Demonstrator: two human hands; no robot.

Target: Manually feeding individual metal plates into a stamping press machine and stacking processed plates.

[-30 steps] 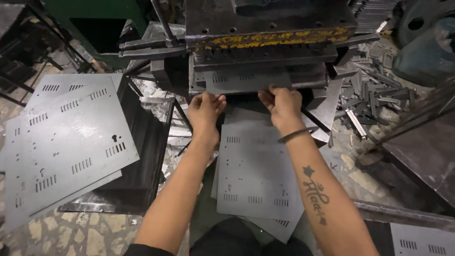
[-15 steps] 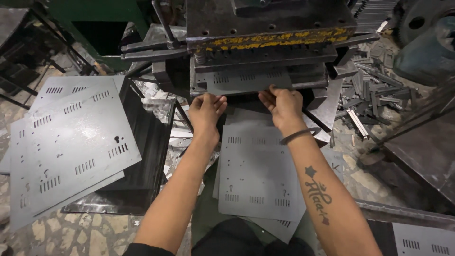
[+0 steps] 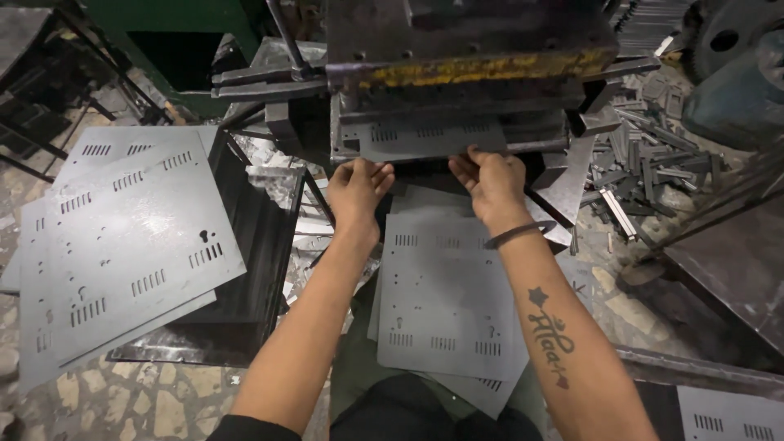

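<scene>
Left hand [image 3: 357,186] and right hand [image 3: 492,181] both pinch near edge of slotted metal sheet [image 3: 425,139], fingers curled on it; sheet lies in press [image 3: 469,77] just ahead. Sheet stack [image 3: 445,302] below wrists.

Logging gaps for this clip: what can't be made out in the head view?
- Left hand fingertips: curled under the punched sheet, grip unclear.
- Sheet's far part: hidden inside the press.
- Stack on the lap: sheet count unreadable, edges overlap.
- Bottom-right sheet: cut by frame edge.
</scene>
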